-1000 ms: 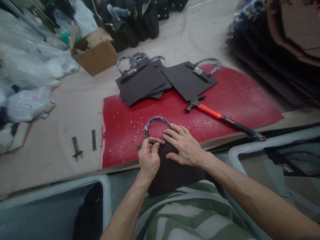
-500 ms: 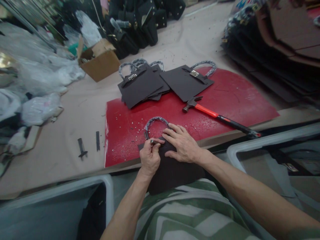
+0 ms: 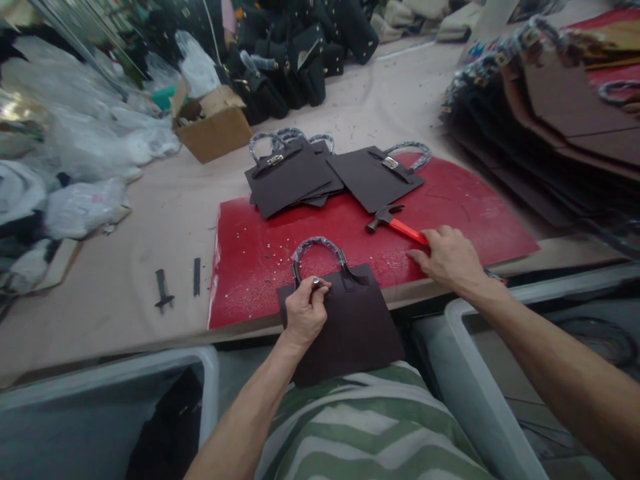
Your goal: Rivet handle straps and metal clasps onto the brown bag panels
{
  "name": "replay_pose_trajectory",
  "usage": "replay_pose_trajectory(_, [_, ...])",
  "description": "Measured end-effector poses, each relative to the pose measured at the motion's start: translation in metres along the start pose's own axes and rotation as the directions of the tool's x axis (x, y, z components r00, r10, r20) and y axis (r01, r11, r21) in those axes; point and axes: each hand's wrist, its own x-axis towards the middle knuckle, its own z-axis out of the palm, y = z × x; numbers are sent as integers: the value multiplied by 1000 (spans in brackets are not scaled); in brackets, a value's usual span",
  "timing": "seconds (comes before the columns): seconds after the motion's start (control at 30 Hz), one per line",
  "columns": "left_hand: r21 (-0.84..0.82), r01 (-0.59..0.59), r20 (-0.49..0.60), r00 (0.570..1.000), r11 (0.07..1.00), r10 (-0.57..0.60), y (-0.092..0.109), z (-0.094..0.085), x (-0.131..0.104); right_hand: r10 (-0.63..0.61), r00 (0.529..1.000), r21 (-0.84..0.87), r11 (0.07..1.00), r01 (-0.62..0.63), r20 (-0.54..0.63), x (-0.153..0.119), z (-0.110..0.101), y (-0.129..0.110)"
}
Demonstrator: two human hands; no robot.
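The beige surface [image 3: 170, 200] bears a glossy red board [image 3: 460, 193]; a dark brown rectangular panel [image 3: 360, 333] overlaps its near edge. An orange-and-black claw hammer [image 3: 407, 230] lies partly beneath the right hand [image 3: 453, 260], grip tightness impossible to tell; the left hand [image 3: 306, 310] pinches a silvery metal rod [image 3: 316, 283].

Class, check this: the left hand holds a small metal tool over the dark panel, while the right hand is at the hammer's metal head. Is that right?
Not quite: the right hand is at the hammer's orange handle, as the head camera view shows. The left hand does hold a small metal tool over the dark panel.
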Motion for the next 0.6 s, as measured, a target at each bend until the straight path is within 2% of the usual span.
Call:
replay_pose_trajectory(0.07, [10, -42, 16, 999, 999, 42, -1, 1, 0, 45, 992, 12, 999, -47, 122, 5, -3, 7])
replay_pose_trajectory(0.13, [8, -58, 31, 998, 998, 58, -3, 1, 0, 119, 955, 221, 958, -182, 271, 8, -7, 6])
replay_pose_trajectory(0.17, [2, -55, 34, 998, 999, 55, -3, 2, 0, 146, 914, 378, 877, -297, 379, 8, -10, 3])
replay_pose_trajectory(0.2, [-7, -48, 32, 998, 999, 49, -4, 2, 0, 139, 859, 513, 751, -415, 492, 7, -14, -2])
replay_pose_trajectory(0.27, [-27, -38, 23, 999, 999, 39, -4, 2, 0, 50, 766, 649, 498, -575, 641, 1, -24, -14])
replay_pose_trajectory(0.3, [-37, -38, 22, 999, 999, 39, -4, 2, 0, 9, 743, 669, 429, -608, 669, -4, -31, -21])
replay_pose_trajectory(0.33, [-46, -40, 21, 999, 998, 41, -4, 2, 0, -13, 744, 685, 402, -608, 668, -11, -40, -29])
replay_pose_trajectory(0.4, [-62, -49, 25, 998, 997, 50, -4, 2, 0, -13, 803, 738, 403, -541, 596, -28, -58, -45])
replay_pose_trajectory(0.43, [-66, -51, 29, 998, 996, 53, -4, 3, 0, 1, 862, 782, 419, -461, 507, -37, -68, -53])
replay_pose_trajectory(0.5, [-62, -58, 35, 998, 996, 61, -4, 3, 0, 19, 973, 808, 555, -200, 228, -53, -83, -67])
replay_pose_trajectory(0.53, [-55, -65, 36, 997, 996, 67, -5, 4, 0, -8, 997, 761, 647, -51, 74, -59, -88, -74])
replay_pose_trajectory(0.57, [-47, -72, 36, 997, 996, 74, -5, 4, 0, -71, 996, 680, 729, 83, -44, -63, -91, -79])
replay_pose_trajectory(0.6, [-37, -77, 36, 996, 996, 79, -6, 4, 0, -159, 982, 585, 789, 189, -103, -66, -92, -83])
